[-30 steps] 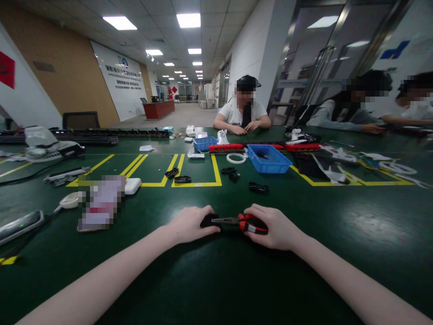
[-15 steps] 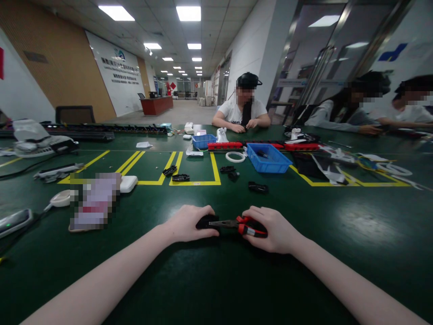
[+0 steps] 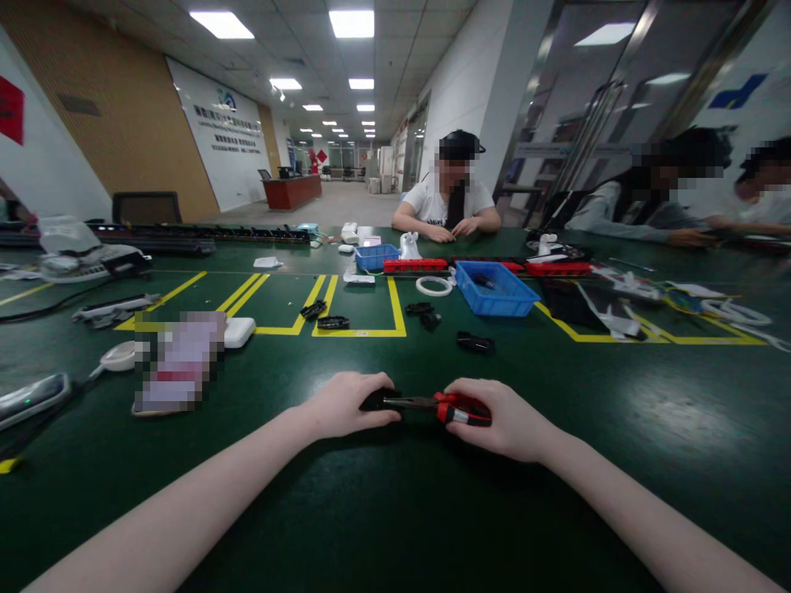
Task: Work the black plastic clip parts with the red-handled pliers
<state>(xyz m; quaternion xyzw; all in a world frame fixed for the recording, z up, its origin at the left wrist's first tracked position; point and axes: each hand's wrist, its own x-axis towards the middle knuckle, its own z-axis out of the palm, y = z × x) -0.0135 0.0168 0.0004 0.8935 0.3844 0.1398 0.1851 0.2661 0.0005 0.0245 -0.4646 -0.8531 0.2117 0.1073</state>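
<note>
Between the thumb and fingers of my left hand [image 3: 349,405] is a small black part [image 3: 373,400], partly covered by the fingers. My right hand [image 3: 503,416] is closed around the red and black handles of long-nose pliers [image 3: 454,408]. The pliers' slim metal jaws point left, and their tip meets the black part. Exactly what the tip grips is too small to make out. Beyond my hands, a black plastic piece [image 3: 475,342] lies on the green table [image 3: 395,511].
Several black parts, among them one piece [image 3: 333,322], lie near yellow tape lines. A blue bin [image 3: 496,290] stands beyond, beside a white ring [image 3: 434,286]. At left are a phone [image 3: 182,362] and a white case [image 3: 239,333]. A person [image 3: 450,198] sits across the table.
The pliers' handles have come closer together in my right hand. Both hands stay in nearly the same place, and the view has shifted slightly.
</note>
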